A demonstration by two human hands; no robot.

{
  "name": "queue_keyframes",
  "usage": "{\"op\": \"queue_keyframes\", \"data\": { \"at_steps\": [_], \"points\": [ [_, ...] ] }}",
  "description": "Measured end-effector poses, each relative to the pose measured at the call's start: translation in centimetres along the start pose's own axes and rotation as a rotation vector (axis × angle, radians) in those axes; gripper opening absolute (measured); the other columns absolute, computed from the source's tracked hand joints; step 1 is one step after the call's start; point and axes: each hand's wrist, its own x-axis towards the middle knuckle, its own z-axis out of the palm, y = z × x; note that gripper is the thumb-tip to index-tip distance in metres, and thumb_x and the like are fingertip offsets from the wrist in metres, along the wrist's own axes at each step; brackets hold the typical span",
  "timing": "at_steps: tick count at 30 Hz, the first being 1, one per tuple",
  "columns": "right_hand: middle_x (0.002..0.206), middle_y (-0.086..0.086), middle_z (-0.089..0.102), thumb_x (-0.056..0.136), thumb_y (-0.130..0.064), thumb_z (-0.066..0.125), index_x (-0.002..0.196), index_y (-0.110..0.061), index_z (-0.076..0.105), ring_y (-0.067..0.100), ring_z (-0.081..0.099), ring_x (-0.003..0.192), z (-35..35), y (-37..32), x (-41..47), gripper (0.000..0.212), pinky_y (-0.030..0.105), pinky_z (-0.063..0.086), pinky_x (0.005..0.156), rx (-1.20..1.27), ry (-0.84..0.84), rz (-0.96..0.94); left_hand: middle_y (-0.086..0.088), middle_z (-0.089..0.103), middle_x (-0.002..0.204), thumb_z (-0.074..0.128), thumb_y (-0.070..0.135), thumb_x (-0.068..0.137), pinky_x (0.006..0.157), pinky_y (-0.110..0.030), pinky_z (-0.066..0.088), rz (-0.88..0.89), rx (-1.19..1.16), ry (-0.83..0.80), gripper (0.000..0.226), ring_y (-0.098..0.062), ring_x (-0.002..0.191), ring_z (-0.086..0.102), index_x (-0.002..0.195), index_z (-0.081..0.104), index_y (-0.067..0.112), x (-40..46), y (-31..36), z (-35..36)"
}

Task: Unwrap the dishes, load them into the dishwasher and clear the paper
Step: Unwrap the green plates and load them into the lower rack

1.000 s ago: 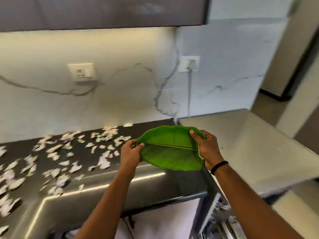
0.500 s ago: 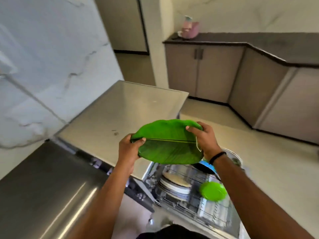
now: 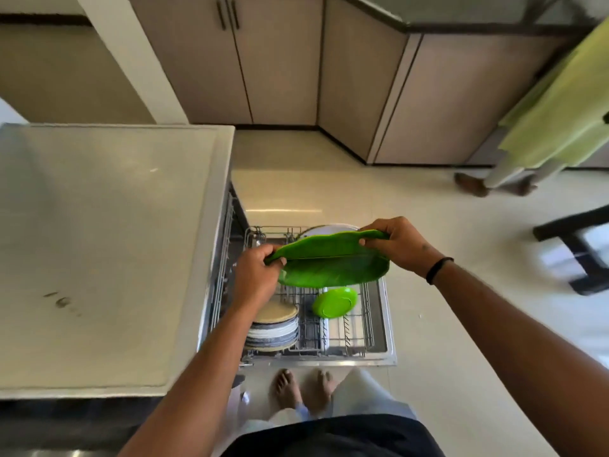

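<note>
The view has swung from the paper-strewn counter to the open dishwasher rack (image 3: 379, 338). Left hand (image 3: 255, 278) pinches the leaf-shaped green plate (image 3: 333, 265) at its left tip; right hand (image 3: 395, 245) grips the right edge. The plate now hangs above the rack, apparently clear of it. Loading is imminent.

Glossy green plastic plate (image 3: 333, 268); metal wire rack (image 3: 356, 328)

Home kitchen; cabinets (image 3: 276, 61); open dishwasher (image 3: 379, 354)
</note>
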Motion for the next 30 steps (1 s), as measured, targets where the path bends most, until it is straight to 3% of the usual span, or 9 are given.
{"op": "queue_keyframes", "data": {
  "at_steps": [4, 7, 11, 15, 17, 20, 23, 28, 30],
  "points": [
    [0.101, -0.002, 0.074, 0.09, -0.001, 0.067, 0.107, -0.028, 0.077, 0.011, 0.064, 0.09, 0.2, 4.1, 1.8, 0.033, 0.008, 0.044, 0.076, -0.086, 0.002, 0.064, 0.005, 0.071, 0.083, 0.065, 0.002, 0.094, 0.049, -0.016, 0.04, -0.027, 0.045, -0.101, 0.026, -0.011, 0.06, 0.055, 0.113, 0.075, 0.017, 2.3, -2.2, 4.3],
    [0.118, 0.005, 0.073, 0.091, -0.005, 0.063, 0.114, -0.028, 0.077, 0.023, 0.067, 0.105, 1.2, 9.1, 4.5, 0.035, 0.024, 0.05, 0.09, -0.168, -0.016, 0.12, -0.002, 0.074, 0.095, 0.062, 0.006, 0.097, 0.048, -0.025, 0.039, -0.049, 0.142, -0.162, 0.031, -0.009, 0.053, 0.051, 0.121, 0.072, 0.021, 4.5, -5.1, 8.4],
    [0.122, 0.008, 0.072, 0.094, -0.009, 0.061, 0.121, -0.026, 0.074, 0.032, 0.065, 0.111, 3.7, 16.2, 8.0, 0.035, 0.039, 0.052, 0.096, -0.276, -0.057, 0.131, -0.009, 0.071, 0.118, 0.063, 0.001, 0.094, 0.082, -0.035, 0.052, -0.057, 0.215, -0.192, 0.037, -0.029, 0.094, 0.067, 0.128, 0.068, 0.014, 7.2, -9.4, 13.5],
    [0.122, 0.01, 0.071, 0.096, -0.007, 0.058, 0.128, -0.021, 0.07, 0.034, 0.065, 0.11, 6.5, 23.1, 11.3, 0.037, 0.038, 0.052, 0.095, -0.322, -0.117, 0.126, -0.009, 0.067, 0.129, 0.064, -0.002, 0.093, 0.099, -0.025, 0.046, -0.106, 0.22, -0.211, 0.039, -0.015, 0.114, 0.061, 0.13, 0.066, 0.013, 9.8, -14.9, 18.4],
    [0.122, 0.013, 0.07, 0.096, -0.008, 0.056, 0.13, -0.021, 0.068, 0.035, 0.065, 0.11, 8.0, 25.9, 12.9, 0.038, 0.037, 0.051, 0.095, -0.329, -0.158, 0.149, -0.009, 0.067, 0.128, 0.064, 0.0, 0.094, 0.091, -0.022, 0.051, -0.154, 0.21, -0.207, 0.038, -0.015, 0.106, 0.064, 0.128, 0.067, 0.014, 11.0, -17.8, 20.6],
    [0.122, 0.014, 0.07, 0.096, -0.009, 0.052, 0.132, -0.022, 0.067, 0.036, 0.064, 0.11, 10.3, 28.9, 14.5, 0.041, 0.037, 0.049, 0.095, -0.366, -0.213, 0.172, -0.013, 0.07, 0.122, 0.061, 0.001, 0.097, 0.056, -0.005, 0.04, -0.226, 0.225, -0.196, 0.034, -0.011, 0.072, 0.059, 0.127, 0.068, 0.015, 12.0, -21.4, 22.9],
    [0.124, 0.015, 0.069, 0.096, -0.008, 0.05, 0.133, -0.022, 0.066, 0.037, 0.064, 0.112, 12.5, 31.5, 15.6, 0.043, 0.039, 0.051, 0.097, -0.395, -0.246, 0.193, -0.011, 0.069, 0.123, 0.059, 0.002, 0.098, 0.046, -0.008, 0.038, -0.269, 0.232, -0.204, 0.033, -0.003, 0.057, 0.052, 0.127, 0.069, 0.014, 12.9, -24.9, 24.8],
    [0.12, 0.016, 0.068, 0.096, -0.005, 0.047, 0.133, -0.024, 0.066, 0.038, 0.063, 0.108, 15.5, 35.7, 16.5, 0.045, 0.041, 0.052, 0.093, -0.461, -0.281, 0.248, -0.015, 0.067, 0.122, 0.058, 0.0, 0.098, 0.054, -0.018, 0.05, -0.28, 0.265, -0.252, 0.036, -0.025, 0.068, 0.061, 0.129, 0.067, 0.015, 13.6, -28.9, 27.3],
    [0.12, 0.014, 0.068, 0.094, -0.003, 0.048, 0.131, -0.025, 0.067, 0.037, 0.063, 0.107, 16.6, 37.2, 16.5, 0.047, 0.039, 0.052, 0.093, -0.463, -0.281, 0.28, -0.015, 0.068, 0.124, 0.058, -0.003, 0.097, 0.077, -0.037, 0.054, -0.284, 0.268, -0.253, 0.037, -0.038, 0.089, 0.066, 0.129, 0.067, 0.014, 13.4, -29.8, 28.4]
  ]
}}
